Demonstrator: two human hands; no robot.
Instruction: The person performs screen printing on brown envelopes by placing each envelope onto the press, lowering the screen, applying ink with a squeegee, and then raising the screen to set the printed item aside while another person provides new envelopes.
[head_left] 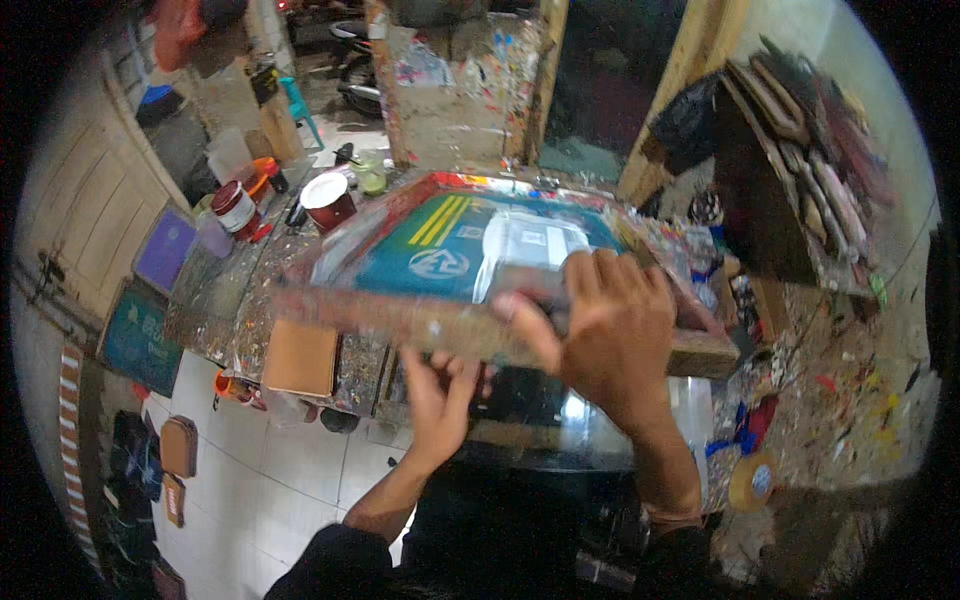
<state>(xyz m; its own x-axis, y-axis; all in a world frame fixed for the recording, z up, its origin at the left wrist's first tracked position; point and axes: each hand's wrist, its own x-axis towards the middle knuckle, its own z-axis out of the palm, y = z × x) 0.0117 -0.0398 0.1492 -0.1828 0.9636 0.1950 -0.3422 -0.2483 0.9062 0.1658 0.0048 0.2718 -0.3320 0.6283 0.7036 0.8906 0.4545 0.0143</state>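
A screen printing frame (430, 318) with a wooden border and green mesh is tilted, its near rail raised and slightly blurred. The mesh bears yellow bars, a pale emblem and a whitish patch (535, 240). My right hand (620, 320) is closed over the near rail, thumb on the outer side and fingertips hidden inside. Beside its thumb lies a dark brownish block (530, 282), too blurred to name. My left hand (440, 400) reaches up below the rail, thumb and fingers apart, some fingers hidden. A dark glossy surface (540, 400) lies under the frame.
A paint-spattered table holds a tub with a white lid (327, 195), a red-and-white can (235, 210) and an orange cup (265, 172). A tan panel (300, 358) lies left of my left hand. A tape roll (752, 480) is at right. Flat brown pieces (178, 446) lie on the tiled floor.
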